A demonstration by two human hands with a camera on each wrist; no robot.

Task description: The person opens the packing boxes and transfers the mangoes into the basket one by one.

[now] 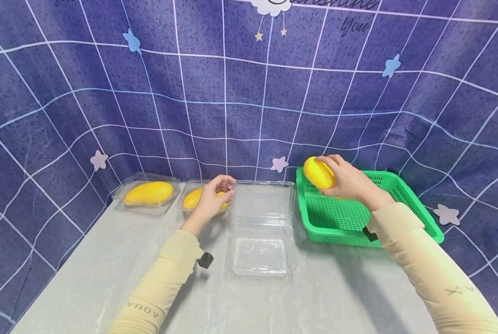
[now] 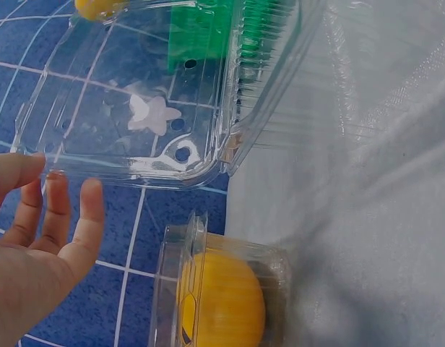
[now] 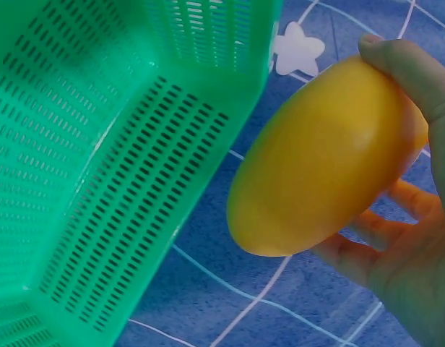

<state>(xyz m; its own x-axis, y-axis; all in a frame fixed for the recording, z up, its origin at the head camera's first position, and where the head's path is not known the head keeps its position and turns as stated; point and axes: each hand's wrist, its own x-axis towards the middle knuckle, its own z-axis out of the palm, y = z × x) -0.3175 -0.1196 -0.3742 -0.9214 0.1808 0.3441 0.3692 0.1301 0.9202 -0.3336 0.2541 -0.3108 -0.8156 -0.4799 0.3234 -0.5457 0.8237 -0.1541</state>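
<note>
My right hand [image 1: 346, 181] grips a yellow mango [image 3: 327, 155] over the left rear edge of the green basket [image 1: 336, 213]. Thumb and fingers lie on opposite sides of the fruit. A clear plastic clamshell box [image 1: 259, 250] stands with nothing in it, its lid [image 2: 128, 94] tilted up at the back. My left hand [image 1: 211, 199] is at the lid's upper left corner, fingertips right at its edge, with a gap between thumb and fingers. Behind this hand a second clear box holds a mango [image 1: 193, 198], partly hidden in the head view.
Farther left, another closed clear box [image 1: 165, 211] contains a mango [image 1: 148, 193]. The boxes and basket stand along the back of a grey-white table [image 1: 299, 301]. A blue gridded curtain [image 1: 249, 120] hangs right behind them and at both sides.
</note>
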